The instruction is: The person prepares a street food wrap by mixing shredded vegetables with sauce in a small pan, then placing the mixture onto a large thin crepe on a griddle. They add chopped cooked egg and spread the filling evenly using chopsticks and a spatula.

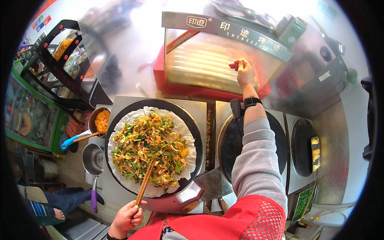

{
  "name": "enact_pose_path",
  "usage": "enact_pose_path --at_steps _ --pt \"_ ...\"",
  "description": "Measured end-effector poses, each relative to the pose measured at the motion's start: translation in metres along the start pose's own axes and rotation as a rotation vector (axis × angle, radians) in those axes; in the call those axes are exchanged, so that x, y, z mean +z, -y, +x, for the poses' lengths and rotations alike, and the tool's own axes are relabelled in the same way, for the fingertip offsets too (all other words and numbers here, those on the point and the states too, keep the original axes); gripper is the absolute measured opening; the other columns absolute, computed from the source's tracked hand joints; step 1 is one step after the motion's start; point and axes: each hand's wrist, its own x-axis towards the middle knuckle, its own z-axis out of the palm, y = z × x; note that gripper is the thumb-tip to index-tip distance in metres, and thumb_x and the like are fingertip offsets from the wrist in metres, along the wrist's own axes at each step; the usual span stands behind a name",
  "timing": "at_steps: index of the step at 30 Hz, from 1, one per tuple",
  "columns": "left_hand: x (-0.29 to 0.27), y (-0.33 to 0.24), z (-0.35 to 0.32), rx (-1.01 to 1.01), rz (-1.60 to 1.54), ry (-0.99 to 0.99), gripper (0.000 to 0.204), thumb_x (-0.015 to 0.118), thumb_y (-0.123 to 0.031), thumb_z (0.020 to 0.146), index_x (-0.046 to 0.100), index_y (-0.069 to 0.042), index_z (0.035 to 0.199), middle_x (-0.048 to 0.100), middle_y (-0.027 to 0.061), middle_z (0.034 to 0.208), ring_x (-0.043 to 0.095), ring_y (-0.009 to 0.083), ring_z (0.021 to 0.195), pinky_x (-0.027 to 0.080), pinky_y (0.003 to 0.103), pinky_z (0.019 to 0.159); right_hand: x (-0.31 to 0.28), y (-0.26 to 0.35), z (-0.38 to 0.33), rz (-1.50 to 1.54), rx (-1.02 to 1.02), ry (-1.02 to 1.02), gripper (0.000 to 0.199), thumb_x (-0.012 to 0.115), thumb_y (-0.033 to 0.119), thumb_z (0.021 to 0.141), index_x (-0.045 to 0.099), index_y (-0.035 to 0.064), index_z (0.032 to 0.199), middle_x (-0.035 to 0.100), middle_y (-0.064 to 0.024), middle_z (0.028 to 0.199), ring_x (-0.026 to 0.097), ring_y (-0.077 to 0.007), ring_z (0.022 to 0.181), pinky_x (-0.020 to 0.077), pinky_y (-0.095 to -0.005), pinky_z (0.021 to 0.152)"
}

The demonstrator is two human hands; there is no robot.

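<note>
My left hand [127, 219] grips a pair of wooden chopsticks [145, 181] near the lower edge; their tips rest in the shredded vegetable and noodle filling [150, 148]. The filling lies spread over a thin white crepe [188, 132] on a round black griddle [197, 132]. My right hand [243, 72] is raised far back, fingers curled shut, in front of a glass-fronted warming case [208, 60]. That arm wears a grey sleeve and a black wrist strap. It passes over a second black griddle [228, 148], which is bare.
A third griddle [302, 146] sits at the right with yellow pieces [315, 154] along its edge. Two metal pots, one holding orange shreds [102, 120] and one with a purple handle [94, 160], stand left of the crepe. A scraper [208, 188] lies between the griddles. Topping trays [70, 56] stand at the far left.
</note>
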Motion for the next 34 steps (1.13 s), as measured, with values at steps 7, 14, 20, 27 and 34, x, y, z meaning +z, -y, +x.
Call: enact_pose_path --at_steps 7,14,20,27,34 --pt "0.001 0.005 -0.001 0.014 0.018 -0.004 0.034 0.041 -0.012 0.102 0.045 -0.003 0.134 0.037 0.0018 0.071 0.029 0.0096 0.052 0.025 0.023 0.045 0.001 -0.006 -0.002 0.056 -0.027 0.001 0.025 0.042 0.015 0.103 0.060 0.0022 0.090 0.072 -0.0118 0.082 0.067 -0.0173 0.076 0.0514 -0.0310 0.073" --pt "0.003 0.010 -0.004 0.018 0.007 0.006 0.034 0.041 -0.012 0.102 0.045 -0.003 0.134 0.037 0.0020 0.070 0.029 0.0098 0.052 0.025 0.023 0.045 -0.007 -0.019 -0.025 -0.185 0.040 -0.051 0.023 0.045 0.016 0.100 0.061 0.0021 0.090 0.071 -0.0111 0.080 0.066 -0.0171 0.075 0.0500 -0.0308 0.072" --pt "0.007 0.010 -0.006 0.018 0.036 -0.014 0.034 0.042 -0.012 0.102 0.045 -0.003 0.134 0.037 0.0016 0.070 0.029 0.0096 0.052 0.025 0.023 0.045 -0.016 -0.036 -0.053 -0.339 0.032 -0.078 0.019 0.048 0.015 0.097 0.063 0.0039 0.095 0.072 -0.0103 0.084 0.067 -0.0234 0.078 0.0499 -0.0341 0.074" --pt "0.012 0.011 -0.006 0.018 0.053 -0.030 0.034 0.043 -0.013 0.102 0.046 -0.003 0.134 0.036 0.0011 0.070 0.029 0.0096 0.052 0.025 0.023 0.044 -0.019 -0.048 -0.079 -0.416 -0.036 -0.003 0.025 0.053 0.005 0.089 0.062 0.0005 0.112 0.069 -0.0181 0.107 0.065 -0.0320 0.106 0.0490 -0.0382 0.093" --pt "0.008 0.010 -0.003 0.010 0.093 0.005 0.035 0.044 -0.017 0.102 0.045 -0.006 0.135 0.036 0.0011 0.069 0.029 0.0101 0.051 0.026 0.024 0.045 -0.050 -0.040 -0.078 -0.634 0.160 -0.056 0.031 0.062 0.012 0.087 0.063 0.0015 0.115 0.065 -0.0222 0.116 0.059 -0.0357 0.114 0.0443 -0.0394 0.101"
